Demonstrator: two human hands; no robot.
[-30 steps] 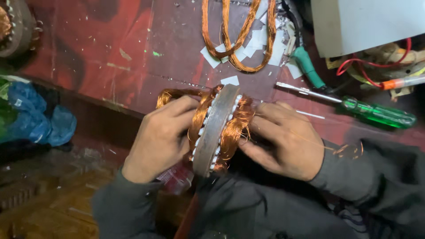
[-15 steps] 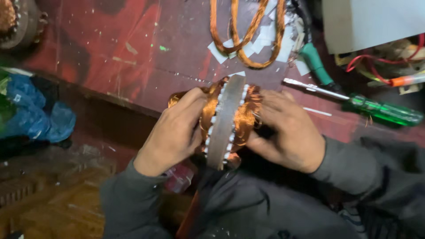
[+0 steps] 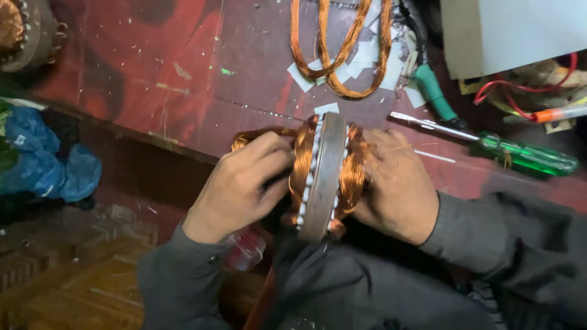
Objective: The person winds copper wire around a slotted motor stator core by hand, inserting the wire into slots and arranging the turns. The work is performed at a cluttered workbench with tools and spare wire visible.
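The motor stator, a grey laminated ring with copper windings bulging from both faces, is held on edge between the two hands at the near edge of the red tabletop. Its flat faces are turned left and right, so its axis runs across the view from one palm to the other, and both hands lie equally close, one against each side. The left hand is pressed to the left winding, its fingers curled together over the copper bundle. The right hand is cupped against the right winding, fingers closed on the coil, though their tips are hidden behind the ring. Beyond the stator, a loose loop of copper wire is laid over scraps of white insulation paper, and a green-handled screwdriver is lying just past the right hand. A blue plastic bag is seen low on the left.
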